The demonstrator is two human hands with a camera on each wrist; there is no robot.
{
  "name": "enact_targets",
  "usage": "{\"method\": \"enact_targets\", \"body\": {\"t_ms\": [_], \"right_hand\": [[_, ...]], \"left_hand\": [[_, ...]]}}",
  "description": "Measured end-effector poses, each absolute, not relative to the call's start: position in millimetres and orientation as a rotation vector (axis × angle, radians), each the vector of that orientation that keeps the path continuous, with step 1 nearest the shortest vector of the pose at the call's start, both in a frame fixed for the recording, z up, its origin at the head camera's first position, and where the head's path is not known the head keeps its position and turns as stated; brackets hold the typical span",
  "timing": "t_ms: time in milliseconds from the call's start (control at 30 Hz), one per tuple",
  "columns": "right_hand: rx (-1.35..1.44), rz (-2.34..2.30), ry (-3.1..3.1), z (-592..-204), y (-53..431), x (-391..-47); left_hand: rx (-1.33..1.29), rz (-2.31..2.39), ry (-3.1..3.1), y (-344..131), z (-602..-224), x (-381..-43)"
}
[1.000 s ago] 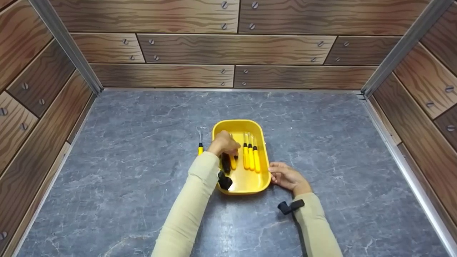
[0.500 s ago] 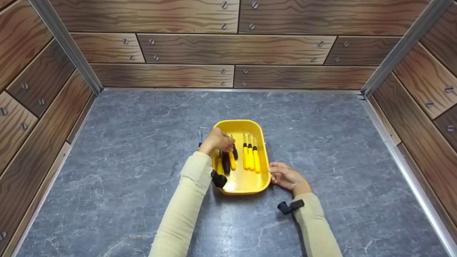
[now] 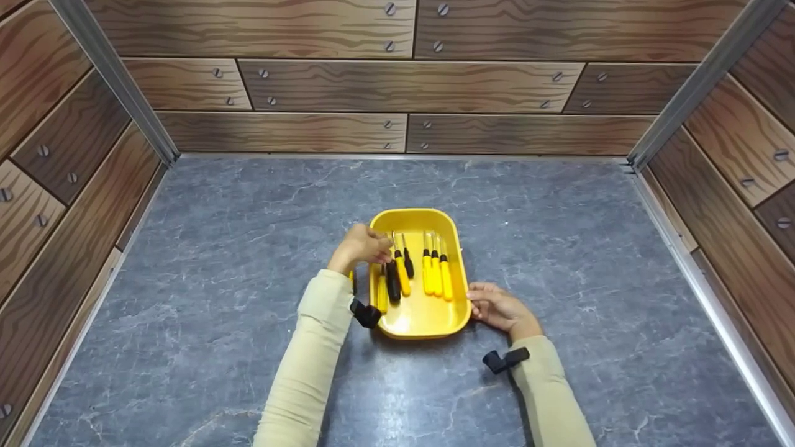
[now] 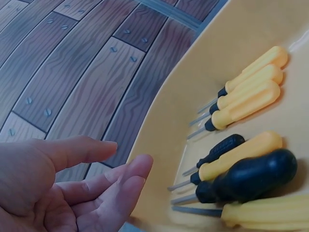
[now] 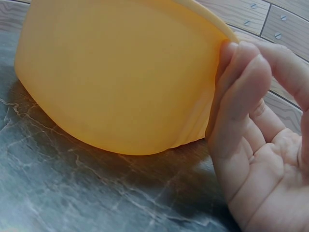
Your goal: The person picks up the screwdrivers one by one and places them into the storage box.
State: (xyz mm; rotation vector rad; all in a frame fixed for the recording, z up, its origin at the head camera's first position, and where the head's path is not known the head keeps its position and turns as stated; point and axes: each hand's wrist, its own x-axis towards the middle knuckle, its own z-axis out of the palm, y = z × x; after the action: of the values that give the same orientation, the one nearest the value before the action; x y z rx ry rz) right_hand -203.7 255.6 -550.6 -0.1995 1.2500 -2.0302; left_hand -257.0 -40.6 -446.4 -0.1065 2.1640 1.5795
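A yellow plastic tray [image 3: 428,320] holds several screwdrivers. Three yellow-handled screwdrivers [image 3: 436,273] lie side by side along its right. On its left are a small black screwdriver [image 4: 222,150], a yellow-handled one [image 4: 241,155], a thick black-handled one [image 4: 253,176] and a ribbed yellow one [image 4: 270,212]. Over the tray's left rim is my left hand [image 3: 363,245], its thumb and fingers apart with nothing between them. My right hand [image 3: 500,307] pinches the tray's right rim, fingers against the outer wall in the right wrist view.
Left of the tray, a yellow-and-black handle [image 3: 353,282] on the grey marbled floor [image 3: 236,279] is mostly hidden by my left arm. Wood-patterned walls [image 3: 397,87] with metal edging enclose the back and sides.
My left hand has moved left from over the inside of the tray to its left rim, uncovering the left screwdrivers and covering most of the one outside. The right hand stays put.
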Motion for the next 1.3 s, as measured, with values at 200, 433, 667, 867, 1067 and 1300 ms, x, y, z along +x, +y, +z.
{"method": "enact_targets", "body": {"t_ms": [200, 433, 667, 867, 1067, 1300], "right_hand": [[-0.203, -2.034, 1.229, -548, 256, -203], [-0.192, -2.044, 1.215, -548, 256, -202], [-0.187, -2.038, 1.227, -550, 255, -203], [-0.201, -2.040, 1.222, -550, 256, -205], [-0.216, -2.040, 1.213, -552, 256, -205], [-0.228, -2.034, 1.217, -554, 257, -205]], "left_hand": [[-0.126, 1.588, 2.168, -49, -446, -255], [-0.174, 1.612, 2.150, -54, -446, -255], [-0.200, 1.656, 2.144, -62, -450, -254], [-0.196, 1.674, 2.167, -71, -451, -252], [-0.214, 1.655, 2.181, -78, -455, -251], [-0.232, 1.628, 2.190, -83, -462, -251]]}}
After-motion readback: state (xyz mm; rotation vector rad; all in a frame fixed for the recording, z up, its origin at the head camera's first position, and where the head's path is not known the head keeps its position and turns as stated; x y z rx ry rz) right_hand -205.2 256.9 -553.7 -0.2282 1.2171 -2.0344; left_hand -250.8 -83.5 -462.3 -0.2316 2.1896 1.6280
